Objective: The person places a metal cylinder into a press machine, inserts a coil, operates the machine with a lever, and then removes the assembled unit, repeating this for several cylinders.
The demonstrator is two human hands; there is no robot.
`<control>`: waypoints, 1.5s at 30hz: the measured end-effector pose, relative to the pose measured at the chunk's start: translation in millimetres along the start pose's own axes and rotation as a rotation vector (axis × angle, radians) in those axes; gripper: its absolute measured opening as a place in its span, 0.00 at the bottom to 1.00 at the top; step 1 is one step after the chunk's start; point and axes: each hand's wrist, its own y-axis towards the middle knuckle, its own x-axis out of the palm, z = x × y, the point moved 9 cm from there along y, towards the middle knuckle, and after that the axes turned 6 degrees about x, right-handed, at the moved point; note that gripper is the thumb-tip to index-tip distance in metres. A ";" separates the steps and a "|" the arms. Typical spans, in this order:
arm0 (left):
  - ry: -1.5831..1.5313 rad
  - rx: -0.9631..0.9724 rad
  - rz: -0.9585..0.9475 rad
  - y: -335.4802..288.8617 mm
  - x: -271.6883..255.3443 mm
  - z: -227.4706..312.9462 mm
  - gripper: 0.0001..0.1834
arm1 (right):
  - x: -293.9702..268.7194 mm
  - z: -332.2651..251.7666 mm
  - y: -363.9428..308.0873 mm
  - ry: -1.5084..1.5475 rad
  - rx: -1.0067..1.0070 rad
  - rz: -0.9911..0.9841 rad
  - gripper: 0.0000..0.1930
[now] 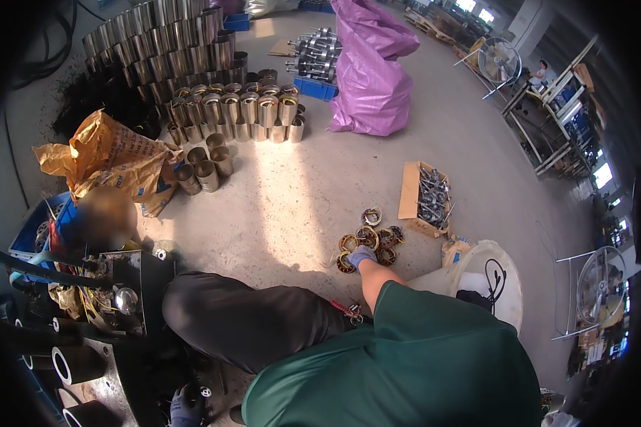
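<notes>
At the floor pile in front of me, my right hand in a grey-blue glove reaches down among several wound stators, ring-shaped with copper windings. Its fingers are closed on a stator at the pile's near left side; the hand covers part of the grip. Low in the view, my left hand, also gloved, is beside the dark machine bench. Shadow and the picture's edge hide most of its fingers, so its hold cannot be made out. A small round metal part lies next to it.
A carton of metal shafts stands beyond the stators, a white tub at right. Metal cylinders are stacked at far left, near a torn paper sack. A purple sack stands at the back. Machinery borders my left.
</notes>
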 end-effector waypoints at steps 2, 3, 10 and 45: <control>-0.084 -0.185 -0.062 12.6 -4.3 -9.6 0.29 | -7.9 36.5 21.0 -0.055 0.031 0.099 0.28; -0.148 -0.406 -0.107 2.3 -3.8 -23.4 0.27 | -6.4 41.8 20.7 -0.088 0.024 0.085 0.28; 0.043 -0.229 0.128 -10.2 -11.1 -11.0 0.23 | -16.4 72.5 38.8 -0.101 0.094 0.120 0.28; 0.113 -0.428 0.618 -32.9 -126.6 44.2 0.18 | 100.6 28.5 112.8 0.562 0.273 -0.554 0.24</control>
